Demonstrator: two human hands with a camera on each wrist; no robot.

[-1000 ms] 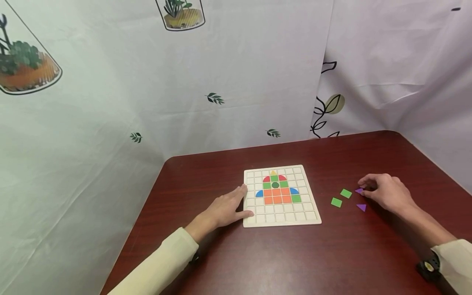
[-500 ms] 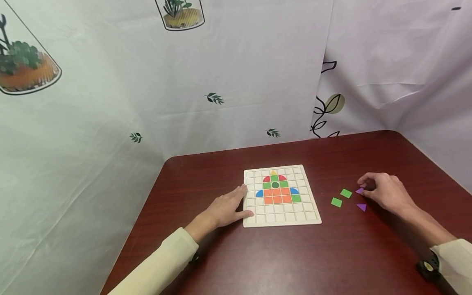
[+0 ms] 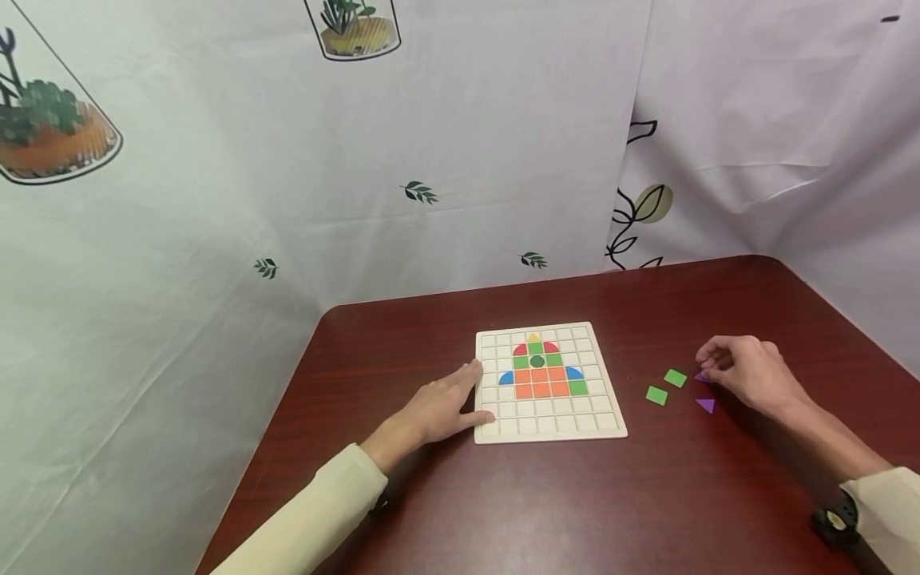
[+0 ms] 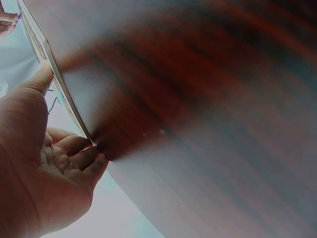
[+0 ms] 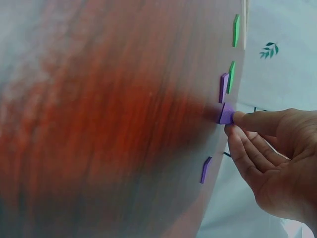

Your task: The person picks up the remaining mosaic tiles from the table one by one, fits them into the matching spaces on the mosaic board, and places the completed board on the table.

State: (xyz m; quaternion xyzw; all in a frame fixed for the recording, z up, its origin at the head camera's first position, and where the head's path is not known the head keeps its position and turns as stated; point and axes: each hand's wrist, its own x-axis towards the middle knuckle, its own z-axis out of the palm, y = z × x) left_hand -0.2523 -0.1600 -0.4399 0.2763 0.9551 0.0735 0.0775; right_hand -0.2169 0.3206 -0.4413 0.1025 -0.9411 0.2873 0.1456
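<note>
My right hand pinches a purple triangular tile between thumb and forefinger, at the right of the board. A second purple triangle lies nearer me on the table, with two green square tiles to its left. The right wrist view shows another purple tile below the fingers, hidden by the hand in the head view. My left hand rests at the left edge of the pale gridded board, fingers extended and thumb on its surface. Coloured tiles on the board form a rocket-like figure.
The dark red-brown table has rounded far corners. Behind it hangs a white cloth backdrop printed with plants. A black wrist device sits below the right sleeve.
The purple tile at my right fingertips has shifted very slightly toward me, and the right fingers have moved a little with it. My left hand and the board have stayed in place.
</note>
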